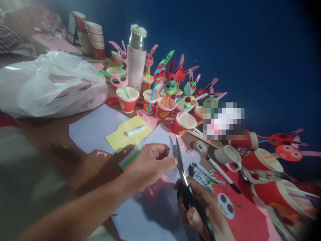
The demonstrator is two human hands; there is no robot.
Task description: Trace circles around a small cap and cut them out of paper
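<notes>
My right hand (203, 204) grips black-handled scissors (182, 164), their blades pointing away from me and slightly parted. Beside the blades, my left hand (152, 164) is closed in a pinch on a small piece of pale blue paper (171, 171) with a curved outline drawn on it. Part of that paper is hidden by the fingers. Beneath both hands lie larger pale blue sheets (140, 217) and a pink scrap (156, 189). To the right, a white paper face (226, 206) with dark eyes rests on red paper (248, 217).
Red paper cups (184, 123) with paper faces on straws stand along the blue wall. Around them are a white flask (136, 63), a plastic bag (55, 87), a glue stick (136, 130) on yellow paper, a tape roll (200, 146), a white mug (228, 157) and a marker (223, 173).
</notes>
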